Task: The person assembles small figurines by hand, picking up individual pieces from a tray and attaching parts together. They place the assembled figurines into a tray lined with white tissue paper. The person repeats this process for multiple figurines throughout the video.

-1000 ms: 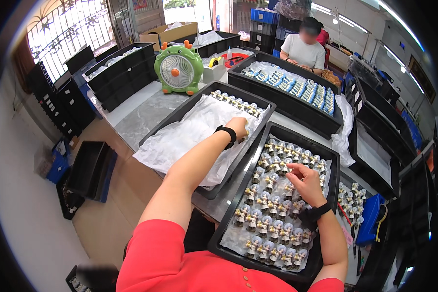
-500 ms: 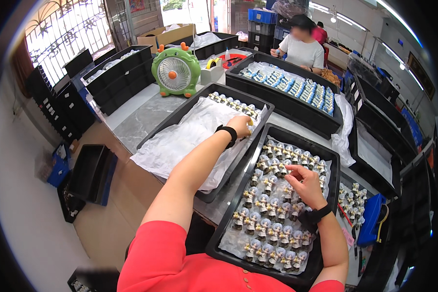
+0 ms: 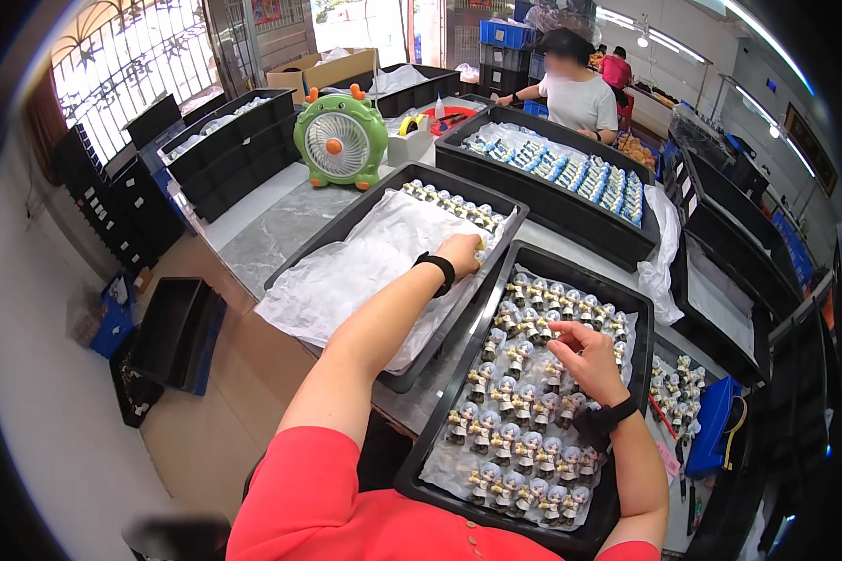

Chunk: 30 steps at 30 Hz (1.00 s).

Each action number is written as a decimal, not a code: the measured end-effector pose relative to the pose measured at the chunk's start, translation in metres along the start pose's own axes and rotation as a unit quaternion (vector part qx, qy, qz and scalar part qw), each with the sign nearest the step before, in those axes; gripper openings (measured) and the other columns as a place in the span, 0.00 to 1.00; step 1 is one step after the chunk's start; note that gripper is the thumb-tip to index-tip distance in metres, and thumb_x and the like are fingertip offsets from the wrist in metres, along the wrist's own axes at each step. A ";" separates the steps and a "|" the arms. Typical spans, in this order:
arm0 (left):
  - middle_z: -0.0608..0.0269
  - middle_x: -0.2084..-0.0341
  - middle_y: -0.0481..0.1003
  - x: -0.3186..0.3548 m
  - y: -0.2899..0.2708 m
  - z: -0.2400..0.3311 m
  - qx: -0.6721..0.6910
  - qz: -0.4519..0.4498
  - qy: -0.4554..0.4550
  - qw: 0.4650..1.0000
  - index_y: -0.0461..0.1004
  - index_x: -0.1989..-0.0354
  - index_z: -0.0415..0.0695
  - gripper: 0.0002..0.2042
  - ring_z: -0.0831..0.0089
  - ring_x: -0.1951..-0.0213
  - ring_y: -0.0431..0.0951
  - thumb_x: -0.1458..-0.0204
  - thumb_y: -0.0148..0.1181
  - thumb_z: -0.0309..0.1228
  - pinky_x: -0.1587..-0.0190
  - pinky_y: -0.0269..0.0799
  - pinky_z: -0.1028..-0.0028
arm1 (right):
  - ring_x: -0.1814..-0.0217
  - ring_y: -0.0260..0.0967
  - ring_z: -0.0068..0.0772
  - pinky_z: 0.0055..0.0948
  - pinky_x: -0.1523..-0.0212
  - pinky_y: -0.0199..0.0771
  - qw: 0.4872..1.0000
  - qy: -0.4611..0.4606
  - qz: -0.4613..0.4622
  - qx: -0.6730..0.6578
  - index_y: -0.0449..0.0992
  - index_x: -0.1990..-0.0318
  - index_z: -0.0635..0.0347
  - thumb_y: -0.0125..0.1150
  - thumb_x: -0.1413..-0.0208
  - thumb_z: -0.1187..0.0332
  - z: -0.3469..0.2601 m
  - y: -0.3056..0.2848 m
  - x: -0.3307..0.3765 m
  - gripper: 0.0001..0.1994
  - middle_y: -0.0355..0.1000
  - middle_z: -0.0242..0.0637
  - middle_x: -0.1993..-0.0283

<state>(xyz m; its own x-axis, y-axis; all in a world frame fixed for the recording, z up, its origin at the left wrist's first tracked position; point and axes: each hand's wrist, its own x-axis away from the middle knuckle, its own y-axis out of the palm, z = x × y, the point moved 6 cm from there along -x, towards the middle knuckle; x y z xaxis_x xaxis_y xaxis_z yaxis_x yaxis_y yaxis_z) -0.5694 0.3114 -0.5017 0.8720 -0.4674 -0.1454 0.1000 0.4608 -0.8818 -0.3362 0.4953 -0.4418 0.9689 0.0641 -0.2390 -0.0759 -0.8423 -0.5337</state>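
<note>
Can't tell if left hand (image 3: 459,254) grips anything, white liner (image 3: 379,245) beneath it; right hand (image 3: 589,363) hovers fingers-apart above silver-haired figurines (image 3: 544,409).

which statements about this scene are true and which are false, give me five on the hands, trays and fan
1. The right hand is above a tray of pale-haired figures. True.
2. The left hand has nothing around its wrist. False: a black band circles the left hand's wrist.
3. A green fan with an orange centre stands on the table. True.
4. Both hands are over the same tray. False: the left hand is over another tray, lined with white paper.
5. The fan is right of both hands. False: it is left of both.
</note>
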 end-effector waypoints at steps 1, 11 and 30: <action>0.48 0.64 0.76 0.001 0.000 0.000 0.002 -0.007 -0.001 1.000 0.74 0.58 0.42 0.17 0.55 0.59 0.75 0.61 0.57 0.27 0.54 0.69 0.64 | 0.73 0.71 0.20 0.20 0.69 0.71 1.000 0.001 -0.001 0.001 0.75 0.58 0.62 0.61 0.51 0.71 0.000 0.000 0.000 0.12 0.75 0.34 0.73; 0.47 0.63 0.75 0.009 0.006 -0.007 0.061 -0.002 -0.035 0.997 0.75 0.58 0.43 0.17 0.54 0.57 0.75 0.61 0.59 0.29 0.52 0.69 0.64 | 0.72 0.73 0.21 0.21 0.68 0.72 1.000 0.008 -0.008 0.010 0.75 0.57 0.62 0.61 0.51 0.71 -0.001 -0.001 0.000 0.12 0.75 0.35 0.72; 0.66 0.60 0.73 0.117 -0.043 0.127 0.601 -0.242 -0.050 0.760 0.67 0.48 0.45 0.17 0.78 0.61 0.75 0.46 0.56 0.31 0.57 0.70 0.78 | 0.59 0.71 0.39 0.31 0.60 0.71 0.989 -0.077 -0.106 0.074 0.72 0.55 0.61 0.67 0.58 0.64 0.005 0.022 0.009 0.22 0.71 0.43 0.60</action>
<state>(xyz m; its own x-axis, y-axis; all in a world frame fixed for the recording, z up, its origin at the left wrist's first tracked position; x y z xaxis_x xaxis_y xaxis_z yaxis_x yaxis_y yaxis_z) -0.4113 0.3330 -0.4243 0.6194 -0.7699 0.1540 0.7341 0.6374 0.2342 -0.3307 0.4799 -0.4601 0.9200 0.3211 -0.2246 0.0796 -0.7143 -0.6953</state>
